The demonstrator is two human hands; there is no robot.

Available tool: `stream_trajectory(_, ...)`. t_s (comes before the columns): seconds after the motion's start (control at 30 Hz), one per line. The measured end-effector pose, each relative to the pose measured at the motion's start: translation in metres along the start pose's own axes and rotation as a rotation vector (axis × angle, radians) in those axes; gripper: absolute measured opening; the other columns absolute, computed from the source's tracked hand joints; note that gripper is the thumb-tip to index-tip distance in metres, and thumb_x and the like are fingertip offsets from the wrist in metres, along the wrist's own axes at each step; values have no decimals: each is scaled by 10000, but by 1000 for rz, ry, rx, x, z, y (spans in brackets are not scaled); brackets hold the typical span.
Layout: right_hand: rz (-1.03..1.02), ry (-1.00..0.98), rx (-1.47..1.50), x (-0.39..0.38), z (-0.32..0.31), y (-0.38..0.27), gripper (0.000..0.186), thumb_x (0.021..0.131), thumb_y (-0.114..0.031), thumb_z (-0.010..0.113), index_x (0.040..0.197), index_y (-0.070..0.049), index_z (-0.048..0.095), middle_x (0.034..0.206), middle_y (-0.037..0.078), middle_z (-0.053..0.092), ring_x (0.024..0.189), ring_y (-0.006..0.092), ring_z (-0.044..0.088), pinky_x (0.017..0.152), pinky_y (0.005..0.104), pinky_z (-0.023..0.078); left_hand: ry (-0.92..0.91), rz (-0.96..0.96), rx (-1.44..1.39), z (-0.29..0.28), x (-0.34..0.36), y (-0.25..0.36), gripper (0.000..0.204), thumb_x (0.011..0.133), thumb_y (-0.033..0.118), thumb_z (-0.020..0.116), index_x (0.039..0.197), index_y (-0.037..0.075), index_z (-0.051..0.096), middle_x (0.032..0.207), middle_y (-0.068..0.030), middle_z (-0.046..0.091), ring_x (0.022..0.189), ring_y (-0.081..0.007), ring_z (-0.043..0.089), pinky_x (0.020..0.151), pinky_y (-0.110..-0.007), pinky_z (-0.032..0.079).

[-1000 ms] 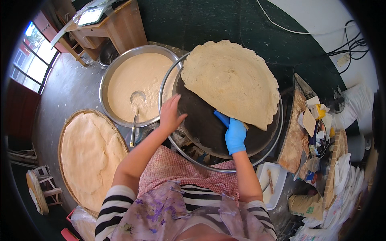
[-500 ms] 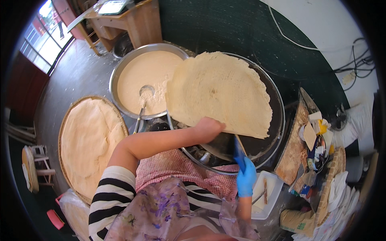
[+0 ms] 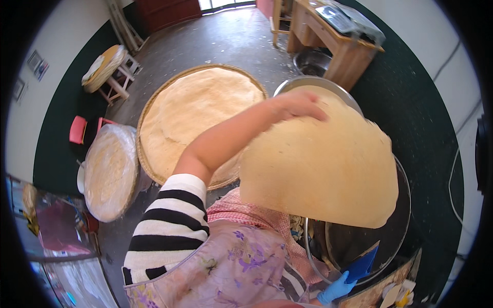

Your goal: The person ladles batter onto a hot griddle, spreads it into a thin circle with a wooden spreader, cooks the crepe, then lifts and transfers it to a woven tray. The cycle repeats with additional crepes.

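A wide, thin pancake [image 3: 323,169] is lifted partly off the dark round griddle [image 3: 370,244] and extends left past its rim. My bare left hand [image 3: 298,106] is at the far left part of the pancake, fingers bent down onto it; motion blur softens the grip. Down at the griddle's near rim, my right hand [image 3: 335,290], in a blue glove, is closed on a blue scraper [image 3: 363,264]. The metal basin [image 3: 290,84] behind the pancake is partly covered by it. Left of my forearm, a round woven tray [image 3: 145,154] carries a stack of similar pancakes.
A plastic-wrapped round stack [image 3: 110,172] stands at the left, near a pink stool [image 3: 78,129]. Farther back are a small stool [image 3: 118,92], a wooden desk [image 3: 334,43] and a metal bowl [image 3: 310,62]. A board with clutter [image 3: 395,295] lies at the lower right.
My view has swung left. My left hand has carried the pancake's edge up and leftward off the griddle. The scraper stays in my right hand, now at the griddle's near rim.
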State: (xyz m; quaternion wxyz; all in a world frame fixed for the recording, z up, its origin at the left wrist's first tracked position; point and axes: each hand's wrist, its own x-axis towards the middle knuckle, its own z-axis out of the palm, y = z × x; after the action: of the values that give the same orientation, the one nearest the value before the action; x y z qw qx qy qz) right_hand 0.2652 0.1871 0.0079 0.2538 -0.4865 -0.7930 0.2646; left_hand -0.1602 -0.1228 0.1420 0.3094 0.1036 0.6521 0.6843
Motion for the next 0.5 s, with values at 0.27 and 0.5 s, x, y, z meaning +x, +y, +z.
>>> stream_trajectory(0.27,-135,-157,85,16,46,-37,462,830,-193,611,1175,89,487,1088,208,572,948,309,562,840,363,435,555,157,-354,-204,-179,-122,314,805,91,581,1093,-31,545,1005,-111,623,847,-171,630,728,-305,535)
stream_trajectory(0.5,-285,-237,68,12,74,-61,490,818,-177,613,1208,75,459,1125,202,553,992,300,544,863,360,423,968,157,-701,-292,-291,-336,333,861,111,539,1153,-45,507,1092,-156,595,947,-261,609,827,-378,510)
